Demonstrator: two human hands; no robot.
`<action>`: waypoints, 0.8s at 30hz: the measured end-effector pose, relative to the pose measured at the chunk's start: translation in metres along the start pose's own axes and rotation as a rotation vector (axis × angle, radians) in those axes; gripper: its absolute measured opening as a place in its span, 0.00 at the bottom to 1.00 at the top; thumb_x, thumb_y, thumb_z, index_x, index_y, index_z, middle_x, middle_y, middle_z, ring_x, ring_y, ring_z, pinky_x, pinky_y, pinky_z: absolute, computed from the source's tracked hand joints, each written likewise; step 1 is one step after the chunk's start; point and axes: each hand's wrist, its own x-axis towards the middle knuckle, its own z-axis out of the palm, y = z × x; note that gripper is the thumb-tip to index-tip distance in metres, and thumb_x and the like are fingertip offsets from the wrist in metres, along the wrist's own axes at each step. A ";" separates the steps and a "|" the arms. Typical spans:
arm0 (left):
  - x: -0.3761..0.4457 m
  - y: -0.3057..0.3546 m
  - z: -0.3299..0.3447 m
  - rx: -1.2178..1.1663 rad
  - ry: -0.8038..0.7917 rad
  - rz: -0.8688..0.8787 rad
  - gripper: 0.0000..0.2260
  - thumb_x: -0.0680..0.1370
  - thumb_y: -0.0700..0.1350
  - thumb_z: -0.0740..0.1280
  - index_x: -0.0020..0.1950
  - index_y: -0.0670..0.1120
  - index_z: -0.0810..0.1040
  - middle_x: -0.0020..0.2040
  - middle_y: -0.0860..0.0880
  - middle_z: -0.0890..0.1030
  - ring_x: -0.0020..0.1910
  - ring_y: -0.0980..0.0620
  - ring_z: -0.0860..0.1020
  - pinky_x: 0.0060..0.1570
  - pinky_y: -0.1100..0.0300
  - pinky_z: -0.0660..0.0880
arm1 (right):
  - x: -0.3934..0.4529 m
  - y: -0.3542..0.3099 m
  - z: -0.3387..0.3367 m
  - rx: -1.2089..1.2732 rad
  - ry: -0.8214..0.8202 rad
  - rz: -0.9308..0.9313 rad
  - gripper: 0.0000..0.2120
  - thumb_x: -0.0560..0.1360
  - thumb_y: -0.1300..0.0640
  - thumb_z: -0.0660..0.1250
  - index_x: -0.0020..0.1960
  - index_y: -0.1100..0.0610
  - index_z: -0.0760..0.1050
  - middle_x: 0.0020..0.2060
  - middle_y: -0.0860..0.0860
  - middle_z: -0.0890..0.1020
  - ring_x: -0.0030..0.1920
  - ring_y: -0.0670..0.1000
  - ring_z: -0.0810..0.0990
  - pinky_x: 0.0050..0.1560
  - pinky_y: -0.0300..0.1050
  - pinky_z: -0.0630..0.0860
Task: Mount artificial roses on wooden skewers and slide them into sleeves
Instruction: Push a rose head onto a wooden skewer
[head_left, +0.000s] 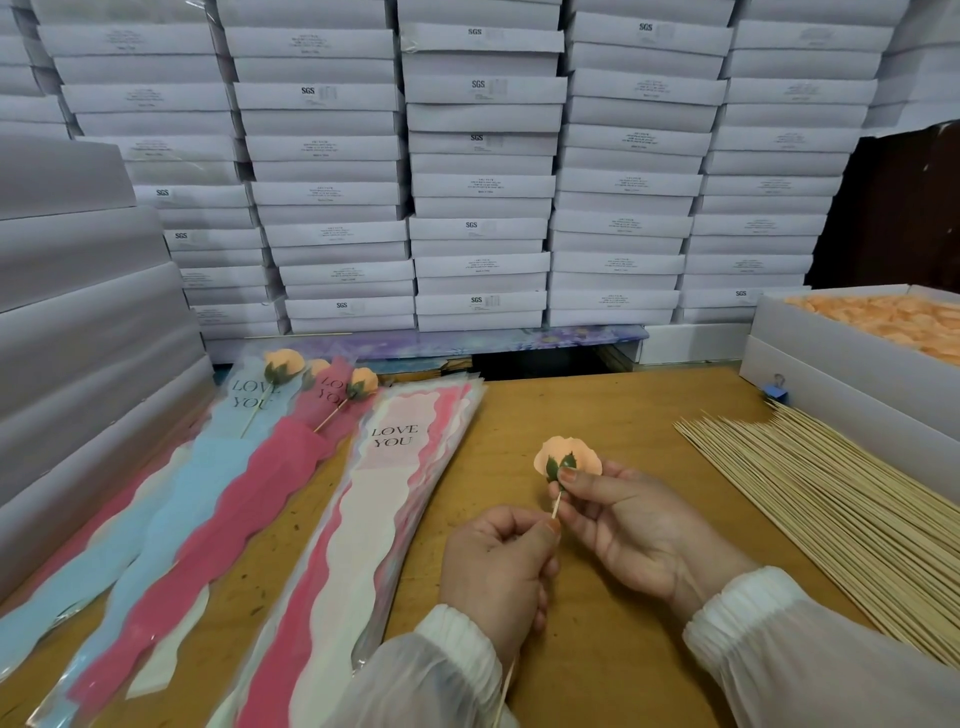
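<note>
Above the wooden desk (613, 415), the right hand (623, 525) pinched a peach-coloured artificial rose (569, 457) at its base, thumb over the two dark green leaves under the open, rounded petals. The left hand (501, 566) was curled round a thin pale skewer (556, 506), its upper end meeting the underside of the rose. To the left lay a stack of wavy-edged sleeves (384, 483) printed LOVE YOU, and beyond them finished roses in sleeves (280, 395), blue and red. A loose heap of skewers (810, 499) lay to the right beside a white box of peach rose heads (883, 317).
</note>
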 end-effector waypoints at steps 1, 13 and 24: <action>0.000 0.000 0.000 0.003 0.003 0.003 0.06 0.74 0.39 0.69 0.37 0.43 0.79 0.22 0.50 0.74 0.16 0.55 0.65 0.17 0.69 0.62 | 0.000 0.000 0.000 -0.001 -0.002 0.004 0.12 0.70 0.72 0.67 0.53 0.65 0.75 0.33 0.57 0.84 0.33 0.50 0.84 0.28 0.39 0.79; 0.000 -0.001 0.002 0.025 0.031 0.022 0.07 0.74 0.39 0.69 0.35 0.44 0.79 0.21 0.50 0.74 0.16 0.55 0.65 0.18 0.69 0.61 | -0.001 0.001 0.000 -0.089 -0.023 -0.049 0.20 0.63 0.70 0.71 0.55 0.65 0.76 0.36 0.57 0.84 0.35 0.51 0.84 0.30 0.40 0.79; -0.001 0.000 0.002 0.032 0.056 0.043 0.10 0.74 0.38 0.69 0.33 0.45 0.78 0.21 0.50 0.73 0.15 0.56 0.65 0.17 0.69 0.61 | 0.000 0.007 0.001 -0.274 -0.008 -0.202 0.21 0.66 0.76 0.70 0.55 0.59 0.77 0.38 0.55 0.86 0.38 0.53 0.84 0.36 0.42 0.79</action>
